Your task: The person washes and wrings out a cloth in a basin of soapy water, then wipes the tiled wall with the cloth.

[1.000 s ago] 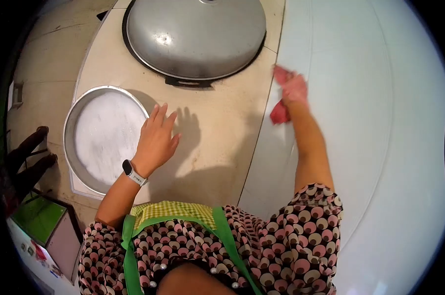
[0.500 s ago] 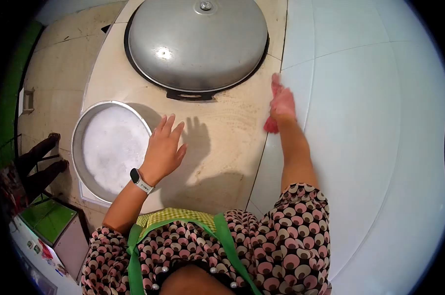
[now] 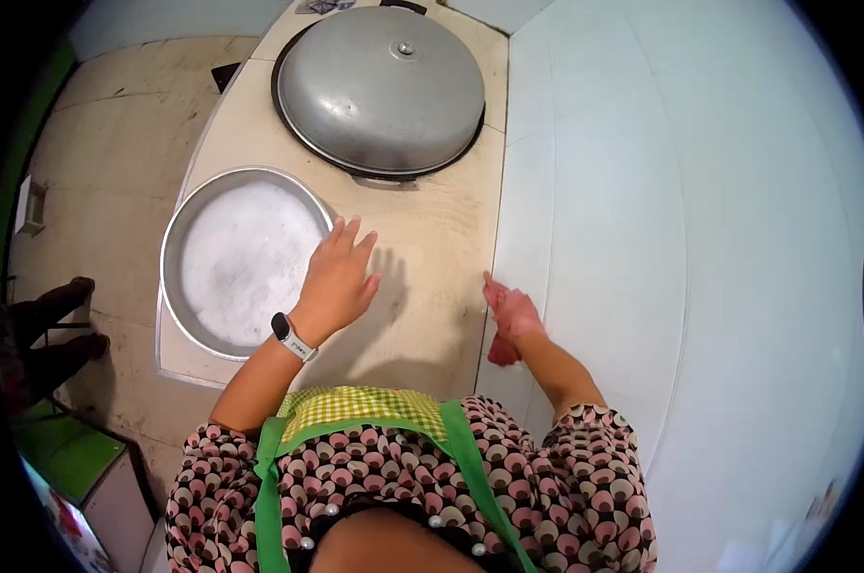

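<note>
My right hand [image 3: 520, 317] grips a red cloth [image 3: 504, 351] against the white wall, low down along the line where it meets the counter. Part of the cloth hangs out below the fingers, and a tip sticks out above. With fingers spread, my left hand [image 3: 338, 277] hovers over the counter at the right rim of a round metal basin [image 3: 171, 286]. White suds [image 3: 251, 258] fill that basin. Whether the left fingers touch the rim, I cannot tell. A watch is strapped on the left wrist.
A large domed metal lid [image 3: 384, 91] covers a dark-rimmed pan at the back of the beige counter [image 3: 432, 239]. The white wall [image 3: 613, 239] bounds the right side. To the left lies the floor, with a person's legs [image 3: 60, 320] and a green-topped cabinet [image 3: 69, 454].
My right hand has slid the cloth along the wall's base, back toward my body. The left hand keeps its place by the basin, fingers still spread. The camera view has shifted.
</note>
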The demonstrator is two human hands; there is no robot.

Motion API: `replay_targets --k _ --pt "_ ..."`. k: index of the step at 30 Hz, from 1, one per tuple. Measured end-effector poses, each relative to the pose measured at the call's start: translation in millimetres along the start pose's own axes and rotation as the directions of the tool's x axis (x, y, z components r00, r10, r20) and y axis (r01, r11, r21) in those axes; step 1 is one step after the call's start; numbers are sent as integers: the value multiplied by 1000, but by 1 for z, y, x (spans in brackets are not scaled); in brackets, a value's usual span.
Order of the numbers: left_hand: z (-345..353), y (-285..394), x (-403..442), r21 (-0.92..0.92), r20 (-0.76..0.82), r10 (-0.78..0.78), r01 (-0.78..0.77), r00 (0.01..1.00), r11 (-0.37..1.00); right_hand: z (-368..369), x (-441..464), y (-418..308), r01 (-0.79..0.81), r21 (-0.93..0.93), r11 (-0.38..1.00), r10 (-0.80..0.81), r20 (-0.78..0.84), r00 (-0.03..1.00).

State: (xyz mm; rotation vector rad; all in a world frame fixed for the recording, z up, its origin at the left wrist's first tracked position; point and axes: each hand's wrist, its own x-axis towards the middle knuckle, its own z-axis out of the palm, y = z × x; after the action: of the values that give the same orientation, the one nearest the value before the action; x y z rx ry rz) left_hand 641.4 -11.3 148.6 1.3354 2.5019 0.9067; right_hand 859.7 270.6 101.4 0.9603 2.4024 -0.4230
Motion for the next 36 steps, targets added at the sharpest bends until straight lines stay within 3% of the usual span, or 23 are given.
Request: replay_targets --k 2,3,5,6,8,9,10,11,12,16,17,19,20,21,22,23,25,26,27,28,30,34,36 --pt "6 -1 2 -5 -15 28 -28 999 1000 7 -22 11 101 470 877 -80 -65 995" --pt "9 0 3 -3 -16 48 -48 999 999 14 -27 21 102 461 881 -73 -81 994" --pt "16 1 3 -33 -26 78 -79 997 996 23 -35 38 236 124 964 -228 -79 971" --pt "20 1 3 -53 -23 95 -96 995 994 22 -37 40 227 116 967 -219 -83 972" --pt "26 9 -1 -92 -9 139 -139 990 986 21 -44 38 18 -67 998 -28 -150 988" --pt "30 9 -1 -117 9 179 -177 984 977 24 -39 46 117 -19 993 -118 -307 944" --pt "34 11 0 -113 11 184 -182 983 977 25 -36 49 117 -13 993 -115 -311 943" --pt "36 13 5 -204 35 211 -200 977 958 12 -29 35 79 427 901 69 -320 945" --pt "41 14 4 -308 77 241 -207 967 929 3 -32 21 21 786 618 251 -223 942" --pt "51 6 21 -529 157 272 -151 949 835 -43 -49 -48 182 979 93 201 -197 960" --pt "52 8 21 -516 162 262 -145 951 844 -52 -57 -62 180 980 82 188 -192 963" --pt "36 -9 37 -535 -26 258 -231 966 812 -76 -32 -108 286 945 -162 -111 -305 946" --pt "34 -21 40 -542 -92 214 -229 972 808 -80 -20 -126 287 937 -201 -199 -326 924" --pt "10 -20 37 -646 -3 128 -100 992 756 -79 -12 -147 273 934 -229 -317 -336 887" --pt "25 -36 48 -707 43 180 -97 983 700 -92 -27 -192 286 920 -268 -522 -388 759" --pt "21 -35 46 -807 -30 223 -156 974 569 -91 -28 -202 309 922 -234 -573 -388 722" --pt "29 -34 42 -966 -41 247 -102 968 238 -84 -26 -207 255 951 -173 -616 -307 726" --pt "36 -37 37 -972 -24 226 -75 974 223 -74 -27 -208 255 946 -201 -667 -323 671" --pt "11 -35 19 -913 183 150 112 972 393 -66 -27 -210 255 940 -229 -695 -341 633" --pt "19 -42 14 -865 126 112 53 986 500 -58 -27 -211 239 943 -232 -682 -333 651" --pt "7 -46 -2 -877 142 111 73 984 475 -49 -23 -212 219 946 -238 -691 -323 647" --pt "-13 -102 6 -832 88 -92 124 992 541 -50 27 -270 134 964 -228 -851 -264 454" --pt "-27 -114 2 -777 -50 -164 65 985 626 -55 32 -296 166 970 -180 -917 -226 328"
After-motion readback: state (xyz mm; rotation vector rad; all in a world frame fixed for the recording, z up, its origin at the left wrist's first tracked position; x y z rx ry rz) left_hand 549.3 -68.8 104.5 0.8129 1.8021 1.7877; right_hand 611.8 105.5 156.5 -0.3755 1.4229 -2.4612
